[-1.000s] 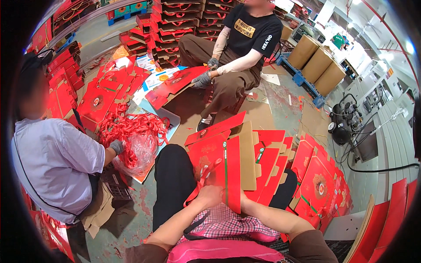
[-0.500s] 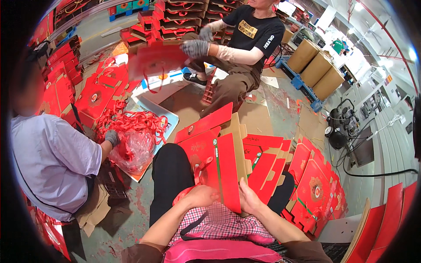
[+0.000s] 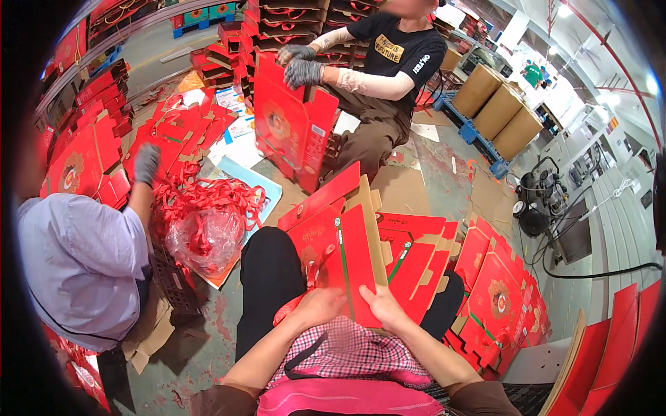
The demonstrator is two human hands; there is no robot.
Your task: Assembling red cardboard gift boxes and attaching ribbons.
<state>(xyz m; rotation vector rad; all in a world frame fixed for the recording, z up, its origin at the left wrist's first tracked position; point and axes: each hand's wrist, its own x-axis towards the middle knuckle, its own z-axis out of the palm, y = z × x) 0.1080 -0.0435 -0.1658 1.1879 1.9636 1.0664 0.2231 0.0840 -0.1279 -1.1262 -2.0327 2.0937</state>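
A folded red cardboard gift carton (image 3: pixel 357 267) with a green stripe stands tilted across my lap, its brown inner flaps showing on the right. My right hand (image 3: pixel 383 305) grips the carton's lower right edge, thumb on the red face and fingers behind. Against the lower left part of the carton is my left hand (image 3: pixel 322 307), fingers curled together; what they hold is hidden. A red ribbon (image 3: pixel 313 272) hangs on the carton just above my left hand, and more red shows beneath its wrist.
Flattened red cartons (image 3: pixel 496 305) lie in a pile at the right. A heap of red ribbons (image 3: pixel 208 208) in clear plastic lies left of my knee. One co-worker (image 3: pixel 90 256) sits at left; another (image 3: pixel 395 62) handles a red carton ahead. A black compressor (image 3: pixel 538 201) stands at the right.
My right hand and the carton's near edge have shifted slightly left and closer to my left hand. The far co-worker's carton now stands upright. The left co-worker's gloved hand has moved forward off the ribbons.
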